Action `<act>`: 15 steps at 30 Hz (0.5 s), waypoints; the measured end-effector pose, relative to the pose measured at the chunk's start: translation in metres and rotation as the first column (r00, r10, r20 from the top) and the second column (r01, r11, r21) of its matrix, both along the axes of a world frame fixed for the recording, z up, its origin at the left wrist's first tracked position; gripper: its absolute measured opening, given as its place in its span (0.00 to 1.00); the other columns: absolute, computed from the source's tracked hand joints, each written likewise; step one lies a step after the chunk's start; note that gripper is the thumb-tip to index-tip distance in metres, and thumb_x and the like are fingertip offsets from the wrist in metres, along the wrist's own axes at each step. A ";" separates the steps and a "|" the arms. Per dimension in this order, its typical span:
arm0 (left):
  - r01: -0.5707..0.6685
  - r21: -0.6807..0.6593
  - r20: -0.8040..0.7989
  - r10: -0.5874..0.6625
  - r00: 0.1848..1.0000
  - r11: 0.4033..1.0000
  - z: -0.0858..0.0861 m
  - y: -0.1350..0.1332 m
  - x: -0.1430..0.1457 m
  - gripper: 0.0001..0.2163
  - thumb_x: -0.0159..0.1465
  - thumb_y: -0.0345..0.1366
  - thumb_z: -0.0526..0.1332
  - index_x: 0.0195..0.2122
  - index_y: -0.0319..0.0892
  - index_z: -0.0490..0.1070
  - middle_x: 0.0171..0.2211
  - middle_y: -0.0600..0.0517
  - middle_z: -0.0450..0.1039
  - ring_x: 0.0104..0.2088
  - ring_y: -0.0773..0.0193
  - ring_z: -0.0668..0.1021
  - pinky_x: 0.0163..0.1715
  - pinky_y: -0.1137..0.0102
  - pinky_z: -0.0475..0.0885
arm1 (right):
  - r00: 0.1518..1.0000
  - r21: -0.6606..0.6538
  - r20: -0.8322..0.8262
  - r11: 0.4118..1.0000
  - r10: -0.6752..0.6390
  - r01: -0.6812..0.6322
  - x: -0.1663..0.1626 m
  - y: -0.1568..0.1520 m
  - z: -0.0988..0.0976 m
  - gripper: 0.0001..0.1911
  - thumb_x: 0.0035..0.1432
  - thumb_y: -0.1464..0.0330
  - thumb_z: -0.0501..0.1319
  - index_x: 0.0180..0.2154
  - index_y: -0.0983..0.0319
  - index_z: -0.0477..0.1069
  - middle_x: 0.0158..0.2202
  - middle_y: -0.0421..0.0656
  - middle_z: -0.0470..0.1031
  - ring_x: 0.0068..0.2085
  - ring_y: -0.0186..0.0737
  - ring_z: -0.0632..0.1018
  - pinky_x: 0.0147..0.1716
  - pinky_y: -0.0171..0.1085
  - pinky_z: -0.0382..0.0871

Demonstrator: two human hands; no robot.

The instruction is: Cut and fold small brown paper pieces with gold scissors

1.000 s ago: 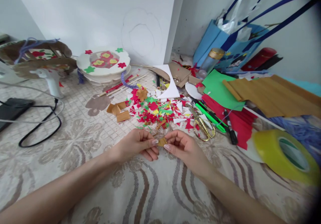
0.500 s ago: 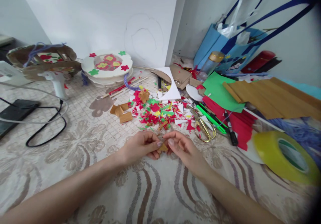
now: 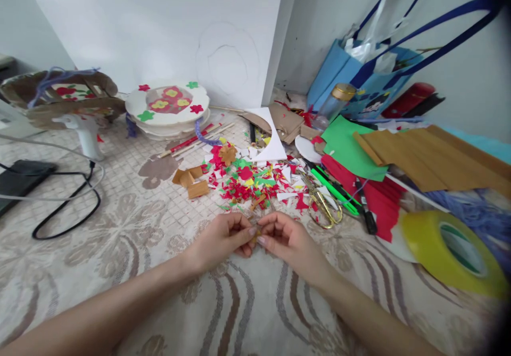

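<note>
My left hand [image 3: 227,237] and my right hand [image 3: 288,241] meet above the patterned tablecloth. Their fingertips pinch a small golden-brown paper piece [image 3: 257,233] from both sides, and the fingers hide most of it. Just beyond my hands spreads a heap of red, green, white and yellow paper scraps [image 3: 255,182]. On its far left edge rests a brown paper flower [image 3: 228,155]. Folded brown paper pieces [image 3: 198,189] lie left of the heap. Gold-handled scissors [image 3: 325,207] lie at its right.
White flower-decorated plates [image 3: 133,103] stand at the back left, beside a white glue gun [image 3: 88,138] and cables. To the right are a green cutter [image 3: 339,193], a black marker [image 3: 368,215], a tape roll [image 3: 419,239], coloured paper sheets [image 3: 357,146] and a blue bag [image 3: 327,76].
My right fingers have come closer to the left ones and closed over the brown paper piece, so less of it shows. The view has shifted slightly.
</note>
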State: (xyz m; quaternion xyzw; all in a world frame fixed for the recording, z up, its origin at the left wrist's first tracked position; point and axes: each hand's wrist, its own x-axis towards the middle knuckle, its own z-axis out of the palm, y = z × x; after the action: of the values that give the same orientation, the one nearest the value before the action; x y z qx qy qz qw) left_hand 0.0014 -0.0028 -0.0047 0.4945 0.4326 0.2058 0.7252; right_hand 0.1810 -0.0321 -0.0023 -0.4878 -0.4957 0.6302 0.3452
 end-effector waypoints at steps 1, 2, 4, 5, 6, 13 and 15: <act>-0.007 -0.004 -0.007 0.007 1.000 1.000 0.001 0.000 0.000 0.15 0.56 0.47 0.61 0.28 0.38 0.66 0.23 0.53 0.71 0.23 0.70 0.74 0.27 0.74 0.71 | 1.000 0.006 -0.001 1.000 -0.002 0.002 -0.001 0.000 0.000 0.10 0.53 0.67 0.62 0.38 0.61 0.66 0.30 0.39 0.71 0.31 0.34 0.73 0.29 0.32 0.66; -0.010 -0.009 -0.013 0.010 1.000 1.000 0.002 0.000 0.000 0.15 0.56 0.47 0.61 0.29 0.38 0.66 0.24 0.53 0.72 0.24 0.69 0.74 0.27 0.73 0.71 | 1.000 0.012 -0.004 1.000 -0.002 0.002 -0.001 0.000 -0.001 0.10 0.54 0.68 0.62 0.38 0.61 0.66 0.30 0.39 0.71 0.31 0.33 0.73 0.29 0.32 0.66; -0.002 -0.016 -0.022 0.002 1.000 1.000 0.003 -0.001 0.001 0.15 0.56 0.48 0.61 0.30 0.38 0.67 0.24 0.52 0.72 0.25 0.68 0.75 0.28 0.72 0.72 | 1.000 0.026 -0.021 1.000 0.005 -0.005 -0.002 -0.001 -0.003 0.09 0.54 0.69 0.61 0.39 0.61 0.66 0.30 0.39 0.71 0.31 0.33 0.72 0.30 0.32 0.66; 0.004 -0.013 -0.026 -0.004 1.000 1.000 0.004 -0.002 0.002 0.16 0.56 0.48 0.61 0.30 0.38 0.67 0.24 0.52 0.72 0.25 0.68 0.75 0.28 0.71 0.72 | 0.999 0.032 -0.033 0.999 0.011 -0.010 -0.002 -0.001 -0.003 0.09 0.55 0.69 0.61 0.39 0.61 0.66 0.30 0.39 0.71 0.32 0.33 0.73 0.31 0.32 0.66; 0.006 -0.005 -0.031 -0.006 0.999 1.000 0.004 -0.002 0.002 0.16 0.56 0.48 0.61 0.29 0.38 0.67 0.24 0.52 0.72 0.24 0.68 0.75 0.28 0.72 0.72 | 0.999 0.038 -0.042 0.999 0.018 -0.017 -0.002 -0.002 -0.004 0.09 0.55 0.69 0.60 0.40 0.61 0.66 0.31 0.39 0.71 0.33 0.33 0.73 0.32 0.33 0.66; -0.019 -0.028 -0.009 0.019 1.000 0.999 0.002 0.000 0.002 0.15 0.53 0.47 0.64 0.28 0.38 0.68 0.23 0.53 0.73 0.24 0.68 0.75 0.27 0.73 0.72 | 0.999 0.075 -0.008 0.996 -0.045 0.046 -0.002 -0.004 -0.004 0.08 0.55 0.67 0.61 0.38 0.61 0.67 0.31 0.40 0.71 0.33 0.35 0.73 0.32 0.34 0.67; -0.006 -0.074 0.025 0.008 1.000 0.997 0.001 0.001 0.001 0.14 0.52 0.45 0.65 0.29 0.38 0.68 0.24 0.53 0.74 0.25 0.68 0.76 0.28 0.73 0.72 | 0.998 0.092 0.042 0.995 -0.053 0.049 -0.001 -0.002 -0.001 0.08 0.55 0.66 0.60 0.38 0.61 0.66 0.31 0.40 0.71 0.33 0.35 0.74 0.31 0.34 0.68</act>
State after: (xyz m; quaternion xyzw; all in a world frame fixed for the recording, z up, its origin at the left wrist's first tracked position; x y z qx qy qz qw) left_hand 0.0020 -0.0015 -0.0038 0.4631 0.4325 0.1981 0.7478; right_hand 0.1800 -0.0343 -0.0032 -0.4980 -0.5185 0.5871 0.3721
